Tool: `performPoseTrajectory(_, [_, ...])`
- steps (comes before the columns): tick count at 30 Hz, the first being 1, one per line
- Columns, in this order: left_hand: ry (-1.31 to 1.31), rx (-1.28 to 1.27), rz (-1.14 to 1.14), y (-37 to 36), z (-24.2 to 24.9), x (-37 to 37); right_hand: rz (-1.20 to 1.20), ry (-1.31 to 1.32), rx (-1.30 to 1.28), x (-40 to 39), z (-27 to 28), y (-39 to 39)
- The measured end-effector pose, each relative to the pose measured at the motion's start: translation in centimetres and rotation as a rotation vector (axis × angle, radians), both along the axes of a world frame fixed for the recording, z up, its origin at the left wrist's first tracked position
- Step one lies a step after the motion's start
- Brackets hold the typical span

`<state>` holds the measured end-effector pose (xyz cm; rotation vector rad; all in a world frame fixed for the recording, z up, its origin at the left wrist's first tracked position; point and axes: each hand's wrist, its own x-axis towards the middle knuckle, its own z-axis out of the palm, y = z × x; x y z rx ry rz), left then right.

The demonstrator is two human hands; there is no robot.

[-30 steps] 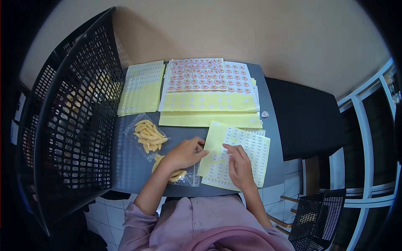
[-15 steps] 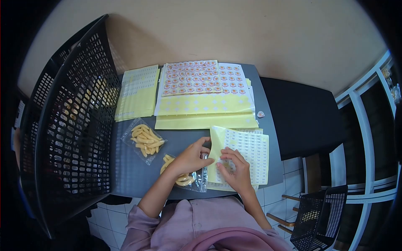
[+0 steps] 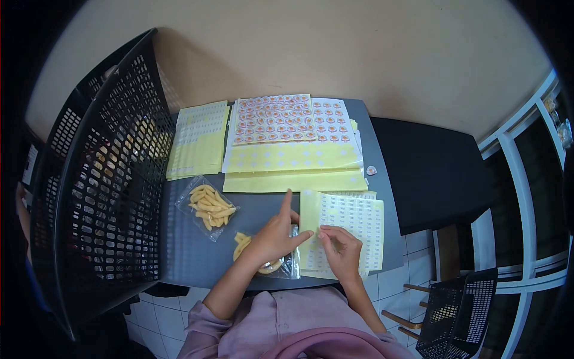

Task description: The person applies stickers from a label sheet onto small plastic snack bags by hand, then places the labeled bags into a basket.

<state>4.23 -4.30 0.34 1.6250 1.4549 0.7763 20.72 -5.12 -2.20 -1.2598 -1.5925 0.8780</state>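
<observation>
Left hand: your left hand lies on a snack bag at the table's near edge, index finger stretched toward 12 o'clock, thumb touching the left edge of the label sheet.
Right hand: your right hand rests on the label sheet's lower left part, fingertips drawn together near the left thumb; whether they pinch a label, you cannot tell.
Label sheet: yellow, with rows of small white labels, at 3 o'clock of the left hand; its near edge sits close to the table edge.
Second bag: another clear bag of yellow snacks lies apart at 10 o'clock of your left hand.
Edges and room: bare grey table lies between the two bags and toward the crate, which stands against the table's left side. At 12 o'clock, yellow sheets and a sticker sheet fill the far half up to the wall. A thinner yellow stack lies at 11 o'clock.
Loose sticker: one small round sticker lies near the right table edge.
Writing: print on labels and stickers is too small to read.
Hidden: the left hand covers much of the near bag; the crate's contents are blurred behind its mesh.
</observation>
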Motion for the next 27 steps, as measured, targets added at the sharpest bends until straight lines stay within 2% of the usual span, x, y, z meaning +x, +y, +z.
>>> performPoseTrajectory(3, [0.011,0.002,0.116,0.0,0.8,-1.5,-0.051,0.051,-0.099,0.6,0.5,0.0])
performPoseTrajectory(4, [0.013,0.007,0.118,0.0,1.4,-1.9,0.057,0.082,-0.088,1.0,0.8,0.0])
performPoseTrajectory(5, [-0.213,0.022,0.182,0.0,2.2,-2.2,0.167,0.111,-0.076,1.1,1.2,0.0])
performPoseTrajectory(6, [-0.44,0.038,0.245,0.1,2.9,-2.5,0.172,0.112,-0.071,0.9,1.7,-0.1])
performPoseTrajectory(8, [-0.526,0.03,0.288,0.3,3.6,-2.9,0.586,0.178,0.068,0.1,3.2,-0.5])
performPoseTrajectory(11, [-0.867,0.083,0.476,0.8,4.1,-2.6,0.736,0.144,0.071,-2.0,4.3,-1.5])
performPoseTrajectory(12, [-0.865,0.094,0.473,0.9,4.2,-2.4,0.739,0.144,0.082,-2.4,4.4,-1.4])
performPoseTrajectory(14, [-1.095,0.075,0.48,0.8,4.3,-2.3,0.682,0.142,-0.134,-2.9,4.5,-1.0])
performPoseTrajectory(15, [-1.149,0.046,0.431,0.8,3.9,-2.7,0.636,0.247,-0.188,-3.0,3.3,-1.0])
performPoseTrajectory(16, [-1.147,0.052,0.431,0.7,3.8,-2.9,0.639,0.248,-0.184,-2.9,2.7,-0.7])
performPoseTrajectory(18, [-1.038,-0.011,0.249,0.6,3.5,-3.4,0.575,0.496,-0.33,-2.1,2.3,0.0])
performPoseTrajectory(19, [-0.996,-0.016,0.125,0.8,2.9,-4.0,0.568,0.564,-0.358,-1.7,2.4,0.4])
performPoseTrajectory(20, [-0.994,-0.013,0.122,1.0,2.6,-4.0,0.569,0.564,-0.354,-1.3,2.7,0.8])
performPoseTrajectory(22, [-0.716,-0.072,-0.078,1.2,2.0,-3.8,0.451,0.586,-0.396,-0.7,3.3,1.5])
performPoseTrajectory(23, [-0.802,-0.102,-0.13,1.3,0.8,-3.3,0.397,0.55,-0.411,-0.8,3.6,1.8])
performPoseTrajectory(27, [-0.789,-0.052,-0.123,1.4,0.2,-2.0,0.283,0.58,-0.384,-1.6,3.8,2.9])
